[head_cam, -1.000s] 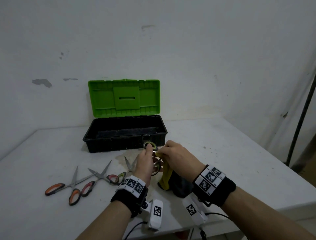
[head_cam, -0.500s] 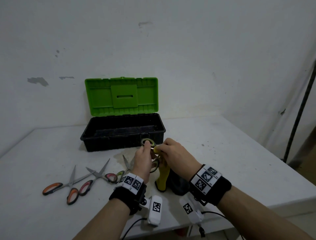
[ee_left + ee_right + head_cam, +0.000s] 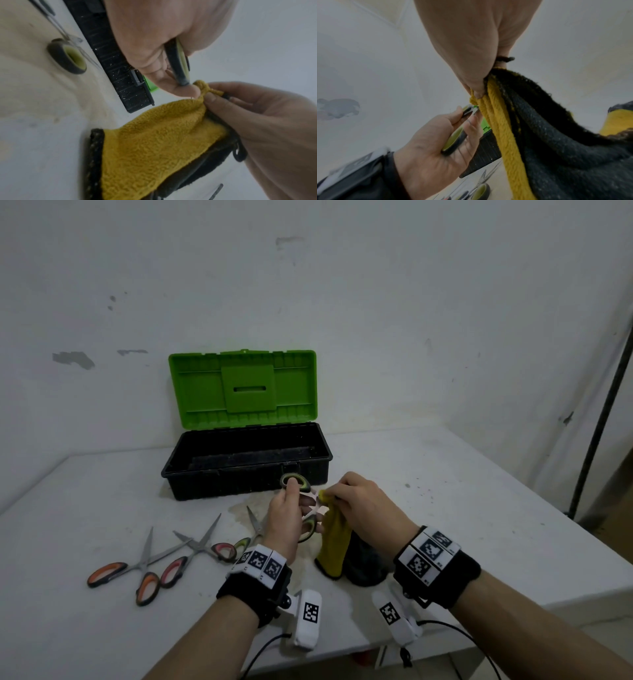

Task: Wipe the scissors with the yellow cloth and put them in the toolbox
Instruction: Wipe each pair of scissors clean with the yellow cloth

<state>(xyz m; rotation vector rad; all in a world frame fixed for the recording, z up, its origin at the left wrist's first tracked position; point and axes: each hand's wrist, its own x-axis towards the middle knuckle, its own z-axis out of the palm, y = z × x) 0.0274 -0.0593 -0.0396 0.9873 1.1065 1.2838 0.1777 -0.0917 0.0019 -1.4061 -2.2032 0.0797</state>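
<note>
From the head view, the left hand [image 3: 286, 518] grips green-handled scissors [image 3: 301, 508] just in front of the open toolbox [image 3: 246, 463], while the right hand [image 3: 363, 508] pinches the yellow cloth [image 3: 334, 542] against them. The left wrist view shows the cloth bunched at the blades beside the toolbox front. In the right wrist view, fingers curl round the handle.

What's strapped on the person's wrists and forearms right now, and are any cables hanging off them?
Both forearms are bare, no sleeves. Each wrist carries a wide black band topped with white plates printed with black square markers. A white camera pod with its own square marker hangs under the left wrist, a matching pod under the right. A thin black cable trails from each pod.
</note>
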